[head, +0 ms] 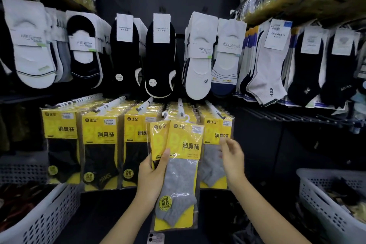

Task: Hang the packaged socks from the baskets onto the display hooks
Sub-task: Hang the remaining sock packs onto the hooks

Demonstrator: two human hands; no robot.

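My left hand [153,176] grips two yellow sock packets: a front one with grey socks [181,174] and a second behind it [157,140], both with white plastic hangers at the top. My right hand [232,156] hovers open just right of the grey packet, in front of the hanging grey-sock packets [215,136]. Above them a row of white-tipped display hooks [180,105] carries several yellow packets of black socks [99,144].
White perforated baskets stand at lower left [45,220] and lower right [324,206], the right one with packets in it. Loose socks on cards [160,57] hang on the upper row. A phone [155,238] lies at the bottom edge.
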